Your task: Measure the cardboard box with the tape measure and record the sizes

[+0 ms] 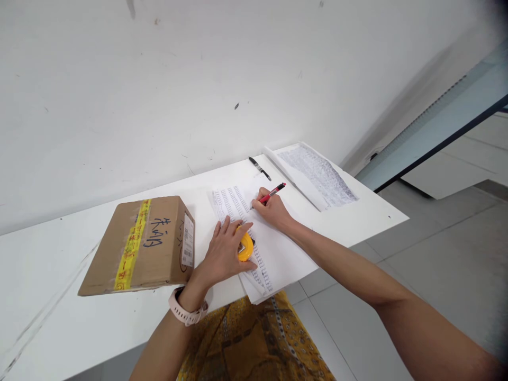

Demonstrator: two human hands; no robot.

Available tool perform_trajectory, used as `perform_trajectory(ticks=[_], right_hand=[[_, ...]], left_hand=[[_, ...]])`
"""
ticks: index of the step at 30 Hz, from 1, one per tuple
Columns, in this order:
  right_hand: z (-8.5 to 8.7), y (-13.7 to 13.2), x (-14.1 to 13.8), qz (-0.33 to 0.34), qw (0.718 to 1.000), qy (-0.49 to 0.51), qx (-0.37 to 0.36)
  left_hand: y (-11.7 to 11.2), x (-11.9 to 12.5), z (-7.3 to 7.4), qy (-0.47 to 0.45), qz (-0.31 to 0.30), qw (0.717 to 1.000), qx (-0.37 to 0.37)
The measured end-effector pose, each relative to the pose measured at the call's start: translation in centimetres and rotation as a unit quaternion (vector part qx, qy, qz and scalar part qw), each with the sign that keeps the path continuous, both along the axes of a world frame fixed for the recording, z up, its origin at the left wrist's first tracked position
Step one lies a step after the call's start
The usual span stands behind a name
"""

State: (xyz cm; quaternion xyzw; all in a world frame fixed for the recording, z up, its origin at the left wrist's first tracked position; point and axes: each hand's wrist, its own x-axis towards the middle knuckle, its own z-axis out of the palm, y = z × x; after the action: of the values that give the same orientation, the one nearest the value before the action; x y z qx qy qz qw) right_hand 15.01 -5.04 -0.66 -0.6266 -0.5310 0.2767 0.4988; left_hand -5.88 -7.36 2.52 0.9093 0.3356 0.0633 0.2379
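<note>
My right hand [273,211] grips a red pen [273,194], its tip at a sheet of paper [286,248] with rows of small handwritten or printed marks. Flat over the same paper rests my left hand [224,251], a pale pink watch band on its wrist. Between its thumb and index finger sits a yellow tape measure [246,246], partly covered by the fingers. Left of that hand stands a closed cardboard box [159,264] with yellow printed tape, dark handwriting and a white label on its side.
A black pen [260,168] lies near the wall. To its right is a stack of paper [317,174] densely covered in writing. The white table [47,296] runs along the wall, its near edge close to my body. Tiled floor shows at the right.
</note>
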Motion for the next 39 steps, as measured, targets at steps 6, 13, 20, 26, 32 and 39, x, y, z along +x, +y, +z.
perform_trajectory(ticks=[6,13,20,26,32,39], right_hand=[[0.0,0.0,0.0,0.003,1.0,0.003,0.0],[0.2,0.0,-0.1,0.003,1.0,0.008,-0.003],[0.2,-0.2,-0.2,0.005,1.0,0.005,-0.003],[0.1,0.0,-0.1,0.001,1.0,-0.003,-0.003],[0.0,0.1,-0.2,-0.003,1.0,0.001,-0.003],[0.0,-0.2,1.2,-0.004,0.987,-0.131,0.097]], left_hand=[[0.0,0.1,0.3,0.015,0.001,1.0,0.0],[0.0,0.0,0.0,-0.003,0.0,1.0,0.001],[0.0,0.0,0.1,-0.006,0.002,1.0,-0.005],[0.0,0.1,0.3,-0.002,0.004,1.0,-0.009],[-0.1,0.1,0.3,0.003,0.002,1.0,-0.006],[0.0,-0.1,0.2,-0.012,0.004,1.0,-0.01]])
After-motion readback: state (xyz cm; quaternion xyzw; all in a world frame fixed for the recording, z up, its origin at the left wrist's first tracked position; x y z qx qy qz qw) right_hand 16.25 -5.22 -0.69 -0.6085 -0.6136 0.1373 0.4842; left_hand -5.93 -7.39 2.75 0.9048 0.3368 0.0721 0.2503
